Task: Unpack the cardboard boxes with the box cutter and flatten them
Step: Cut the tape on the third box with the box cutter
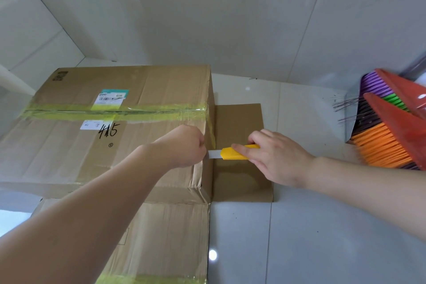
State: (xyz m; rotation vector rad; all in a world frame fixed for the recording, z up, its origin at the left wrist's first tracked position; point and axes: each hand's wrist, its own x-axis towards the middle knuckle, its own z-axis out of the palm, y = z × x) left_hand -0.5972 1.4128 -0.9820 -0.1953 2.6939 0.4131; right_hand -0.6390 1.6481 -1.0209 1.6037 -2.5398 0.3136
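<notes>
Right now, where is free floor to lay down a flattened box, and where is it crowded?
Bare tile lies in front of the flat cardboard piece, right of the big box, and behind it toward the wall. It is crowded by the brooms on the right, and where both hands work the yellow box cutter.

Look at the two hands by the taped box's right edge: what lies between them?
In the head view, the box cutter's bare metal blade spans the gap between the left hand and the right hand, which grips its yellow handle.
</notes>
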